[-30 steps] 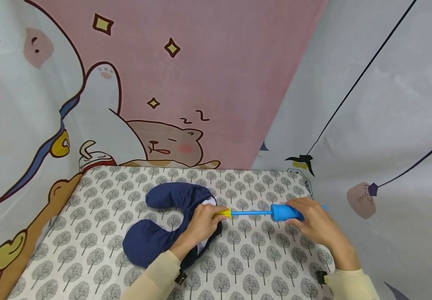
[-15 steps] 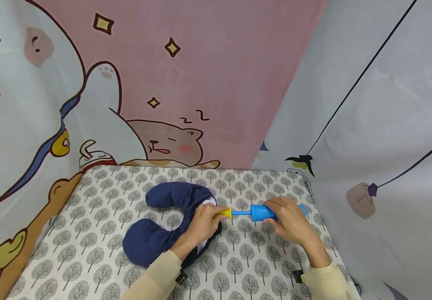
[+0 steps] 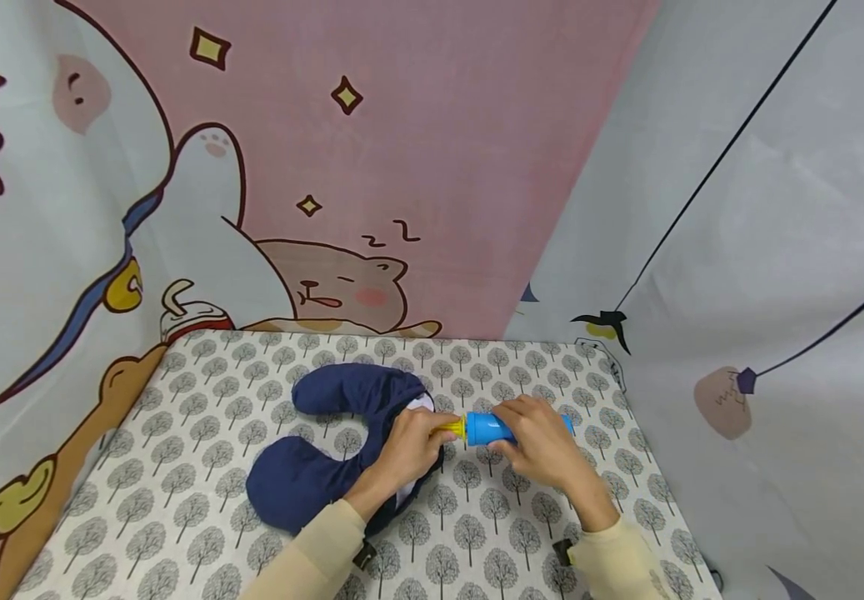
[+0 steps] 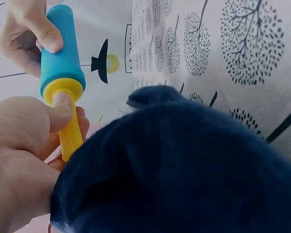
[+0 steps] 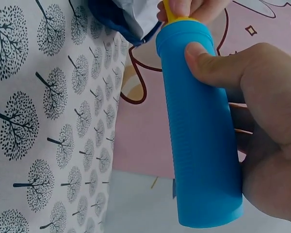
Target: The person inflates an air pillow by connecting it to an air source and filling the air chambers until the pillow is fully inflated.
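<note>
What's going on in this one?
A person's right hand grips a blue tube, while the left hand pinches its yellow end by the curve of a navy pillow on a tree-print cloth. The tube sits right up against the yellow end's flange. Whether that end connects to the pillow can't be seen.

Cream sleeves (image 3: 312, 552); black wrist pieces (image 3: 363, 555)

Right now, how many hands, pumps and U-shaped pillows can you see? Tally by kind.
Hands: 2 (left hand, right hand)
Pump: 1
U-shaped pillow: 1
Total: 4
</note>
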`<state>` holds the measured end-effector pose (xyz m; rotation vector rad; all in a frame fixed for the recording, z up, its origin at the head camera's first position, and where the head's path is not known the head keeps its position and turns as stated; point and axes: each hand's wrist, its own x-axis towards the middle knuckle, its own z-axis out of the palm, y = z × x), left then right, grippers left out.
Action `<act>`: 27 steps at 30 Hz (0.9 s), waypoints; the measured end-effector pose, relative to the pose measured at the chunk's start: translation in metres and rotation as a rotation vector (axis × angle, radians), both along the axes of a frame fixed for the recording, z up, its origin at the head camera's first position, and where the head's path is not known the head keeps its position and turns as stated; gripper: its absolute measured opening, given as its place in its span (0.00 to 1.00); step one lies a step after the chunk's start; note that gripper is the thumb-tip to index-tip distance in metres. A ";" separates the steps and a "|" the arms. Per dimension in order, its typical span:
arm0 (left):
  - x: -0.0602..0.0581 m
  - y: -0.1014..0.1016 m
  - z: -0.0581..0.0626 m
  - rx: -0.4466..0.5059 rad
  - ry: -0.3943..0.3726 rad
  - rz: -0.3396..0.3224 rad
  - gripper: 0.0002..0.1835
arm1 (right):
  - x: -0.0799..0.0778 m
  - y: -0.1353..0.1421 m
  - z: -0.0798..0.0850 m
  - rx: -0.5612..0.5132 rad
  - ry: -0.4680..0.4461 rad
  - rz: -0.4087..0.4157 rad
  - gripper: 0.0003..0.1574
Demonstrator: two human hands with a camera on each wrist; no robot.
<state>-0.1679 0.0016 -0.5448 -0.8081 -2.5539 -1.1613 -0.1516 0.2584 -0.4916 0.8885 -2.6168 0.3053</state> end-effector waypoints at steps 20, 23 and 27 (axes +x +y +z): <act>0.002 -0.001 0.007 -0.021 -0.072 -0.010 0.15 | 0.013 0.079 0.003 -0.094 -0.119 -0.075 0.32; 0.001 -0.001 0.008 -0.024 -0.063 -0.012 0.16 | 0.014 0.093 0.008 -0.090 -0.120 -0.093 0.32; 0.002 -0.004 0.006 -0.026 -0.063 -0.003 0.16 | 0.015 0.103 0.014 -0.070 -0.155 -0.144 0.35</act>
